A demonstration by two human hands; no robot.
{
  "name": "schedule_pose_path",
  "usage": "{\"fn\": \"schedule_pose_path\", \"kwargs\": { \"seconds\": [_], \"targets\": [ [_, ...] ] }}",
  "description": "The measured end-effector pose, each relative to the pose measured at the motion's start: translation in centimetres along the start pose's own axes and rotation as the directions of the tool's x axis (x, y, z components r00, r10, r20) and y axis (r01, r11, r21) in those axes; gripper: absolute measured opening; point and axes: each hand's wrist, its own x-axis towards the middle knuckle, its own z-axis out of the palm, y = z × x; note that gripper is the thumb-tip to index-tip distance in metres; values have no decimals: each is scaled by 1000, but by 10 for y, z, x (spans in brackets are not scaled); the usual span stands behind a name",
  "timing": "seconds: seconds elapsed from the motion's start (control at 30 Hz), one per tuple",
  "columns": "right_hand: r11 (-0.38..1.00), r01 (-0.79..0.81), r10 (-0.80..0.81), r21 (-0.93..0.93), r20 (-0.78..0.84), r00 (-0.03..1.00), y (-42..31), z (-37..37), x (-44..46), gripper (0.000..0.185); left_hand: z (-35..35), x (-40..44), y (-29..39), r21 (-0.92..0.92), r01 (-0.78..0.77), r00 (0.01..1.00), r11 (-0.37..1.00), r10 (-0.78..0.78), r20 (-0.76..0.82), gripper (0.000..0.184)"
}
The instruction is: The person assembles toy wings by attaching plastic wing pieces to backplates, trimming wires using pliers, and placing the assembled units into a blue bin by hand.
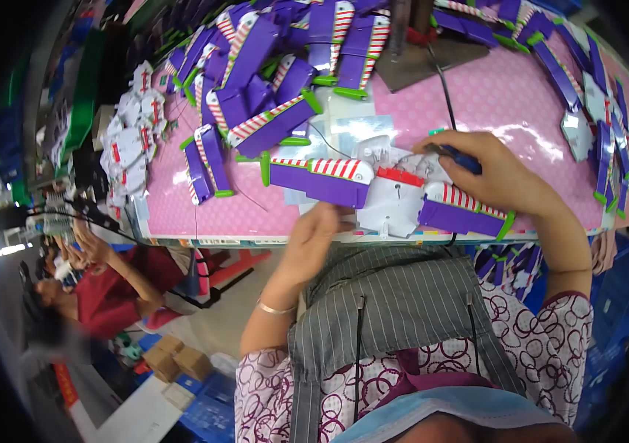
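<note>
A toy wing set lies in front of me at the table's near edge, with a white plastic body (390, 204) and a red piece (401, 176) across it. A purple wing with red-and-white stripes (320, 182) extends from its left, and another purple wing (463, 211) from its right. My left hand (313, 240) is at the left wing's lower edge; its fingers are blurred and partly hidden. My right hand (505, 171) is closed round a blue-handled tool (464, 159), its tip over the upper part of the white body.
Purple wings (255, 66) are heaped at the back left. White bodies (131, 144) are stacked at the far left, and more wing sets (601, 133) line the right side. A dark metal stand (432, 66) with a black cable (444, 88) stands behind. Another person (119, 288) sits at left.
</note>
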Motion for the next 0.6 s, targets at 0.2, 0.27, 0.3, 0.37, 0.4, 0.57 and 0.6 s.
{"fn": "schedule_pose_path", "kwargs": {
  "seconds": [0.2,0.27,0.3,0.37,0.4,0.57,0.6],
  "targets": [
    [911,155,-210,-383,-104,972,-1,5,-2,35,46,45,1,-707,16,1000,707,-19,4,44],
    [725,155,-159,-671,56,986,-14,-7,-1,27,45,49,-5,-658,10,1000,753,-11,2,43],
    [731,129,-142,-670,35,989,-14,-7,0,27,47,48,-6,-617,-9,1000,787,-4,-19,42],
    [452,117,-258,-884,-4,966,-11,-15,0,18,56,48,-5,-613,10,1000,790,-10,4,37],
    [405,122,-288,-906,0,958,-12,-16,5,14,57,47,-6,-622,13,1000,783,-10,9,36],
    [339,166,-271,-926,73,960,-19,-7,18,11,56,47,-10,-651,-1,1000,759,17,18,34],
    [308,163,-229,-937,93,969,-21,-6,18,10,55,47,-11,-646,-8,999,764,26,18,34]
  ]
}}
